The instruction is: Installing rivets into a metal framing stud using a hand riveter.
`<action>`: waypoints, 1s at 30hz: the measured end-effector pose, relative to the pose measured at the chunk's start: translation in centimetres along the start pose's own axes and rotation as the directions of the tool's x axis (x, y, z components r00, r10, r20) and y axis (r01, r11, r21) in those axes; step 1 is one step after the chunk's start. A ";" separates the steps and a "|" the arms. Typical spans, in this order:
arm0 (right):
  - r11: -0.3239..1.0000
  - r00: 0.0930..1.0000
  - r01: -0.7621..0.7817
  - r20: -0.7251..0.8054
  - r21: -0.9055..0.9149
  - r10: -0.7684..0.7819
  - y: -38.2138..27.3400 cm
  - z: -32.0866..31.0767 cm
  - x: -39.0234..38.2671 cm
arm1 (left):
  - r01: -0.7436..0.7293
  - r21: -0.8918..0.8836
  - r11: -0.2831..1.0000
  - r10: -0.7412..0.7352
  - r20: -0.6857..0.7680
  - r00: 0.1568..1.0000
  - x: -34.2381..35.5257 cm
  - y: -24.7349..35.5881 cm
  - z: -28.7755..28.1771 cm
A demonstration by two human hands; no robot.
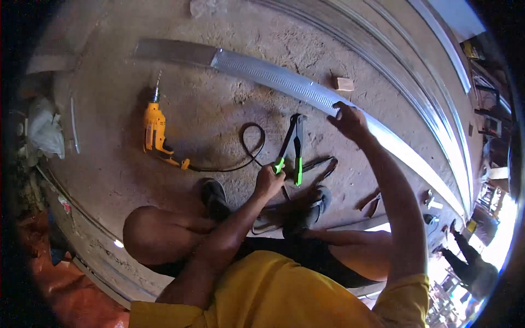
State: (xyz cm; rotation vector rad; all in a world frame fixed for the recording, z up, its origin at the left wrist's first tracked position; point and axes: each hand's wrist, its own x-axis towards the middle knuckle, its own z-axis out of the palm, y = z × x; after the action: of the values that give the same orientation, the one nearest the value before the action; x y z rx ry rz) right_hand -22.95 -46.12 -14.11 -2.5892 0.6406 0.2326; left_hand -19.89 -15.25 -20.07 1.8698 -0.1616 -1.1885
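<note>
My left hand (269,183) is closed around one green grip of a black plier-like hand tool (298,136). The tool's handles stand apart, and its head points toward a long metal strip. That strip is a perforated silvery metal channel (273,76), curving across the floor from upper left to lower right. On its near edge rests my right hand (350,123), thumb and fingers bent at the metal; the fingertips seem to pinch it. A yellow corded drill (155,128) with a bit fitted lies left of my feet, its black cord looping toward the hand tool.
A small wooden block (343,83) sits beyond the channel. More long metal profiles (415,98) lie at the right. Pliers (372,202) rest near my right leg. A plastic bag (46,128) and orange sheeting (71,284) are at the left. Another person (473,265) is at lower right.
</note>
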 end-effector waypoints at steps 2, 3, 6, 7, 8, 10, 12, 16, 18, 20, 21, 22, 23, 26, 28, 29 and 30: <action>1.000 1.000 -0.007 -0.023 -0.006 0.007 2.0 -1.3 0.0 | 0.150 -0.009 0.989 -0.148 0.111 0.983 -0.6 3.7 -2.0; 0.998 1.000 -0.014 0.020 -0.055 0.015 2.6 -0.9 0.2 | -0.010 0.123 0.992 0.004 0.046 0.999 -0.8 3.6 -2.9; 0.983 0.997 -0.011 0.076 -0.183 0.025 3.5 -0.1 -0.3 | -0.094 0.280 0.955 0.079 0.063 0.995 -0.7 5.6 -5.2; 0.967 0.993 0.013 0.120 -0.256 0.018 3.8 0.2 -0.4 | -0.154 0.375 0.914 0.133 0.081 0.988 -1.1 6.8 -6.2; 0.971 0.995 0.005 0.102 -0.239 0.020 4.1 0.7 -0.4 | -0.210 0.465 0.860 0.182 0.106 0.978 -1.3 7.5 -7.0; 0.986 0.999 -0.005 0.038 -0.169 0.012 4.6 1.9 0.0 | -0.193 0.461 0.866 0.159 0.112 0.981 -0.8 5.5 -8.5; 0.988 1.000 -0.016 -0.007 -0.151 0.015 4.2 2.4 1.2 | -0.205 0.755 0.623 0.444 -0.125 0.887 -0.7 3.1 -10.7; 0.971 0.996 -0.052 0.063 -0.234 0.069 3.8 2.5 1.2 | -0.216 0.855 0.472 0.493 -0.053 0.869 -3.1 8.4 -14.0; 0.961 0.992 -0.084 0.073 -0.263 0.106 5.2 3.0 1.0 | -0.298 0.769 0.566 0.432 0.031 0.901 -5.6 13.3 -13.8; 0.952 0.982 -0.131 0.094 -0.276 0.162 7.4 3.6 0.3 | -0.365 0.656 0.661 0.379 0.128 0.916 -8.3 17.6 -14.0; 0.956 0.986 -0.093 0.110 -0.277 0.128 7.2 4.0 0.8 | -0.407 0.641 0.651 0.357 0.215 0.909 -10.0 19.0 -15.1; 0.955 0.987 -0.092 0.100 -0.282 0.124 7.8 4.7 1.0 | -0.457 0.612 0.646 0.336 0.309 0.890 -10.8 20.1 -15.7; 0.948 0.992 -0.100 0.040 -0.301 0.117 8.0 5.6 1.4 | -0.459 0.610 0.646 0.345 0.302 0.889 -11.1 21.0 -16.4; 0.925 0.998 -0.057 0.015 -0.375 0.067 8.1 6.2 2.8 | -0.524 0.645 0.557 0.305 0.428 0.851 -11.0 22.6 -17.1; 0.947 0.992 -0.093 0.057 -0.308 0.116 7.6 4.9 2.2 | -0.498 0.758 0.422 0.275 0.417 0.866 -10.1 23.5 -16.9; 0.944 0.992 -0.089 0.058 -0.317 0.113 7.7 4.3 1.4 | -0.525 0.734 0.431 0.283 0.443 0.851 -9.6 23.6 -16.5; 0.940 0.991 -0.092 0.059 -0.330 0.117 8.1 3.5 0.6 | -0.559 0.741 0.372 0.301 0.473 0.828 -9.3 23.6 -16.2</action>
State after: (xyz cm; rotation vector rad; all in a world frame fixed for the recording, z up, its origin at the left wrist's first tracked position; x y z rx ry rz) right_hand -26.44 -51.04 -20.57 -2.8453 0.7685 0.5118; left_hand -4.44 -14.62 5.73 2.2286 -1.6091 -1.0042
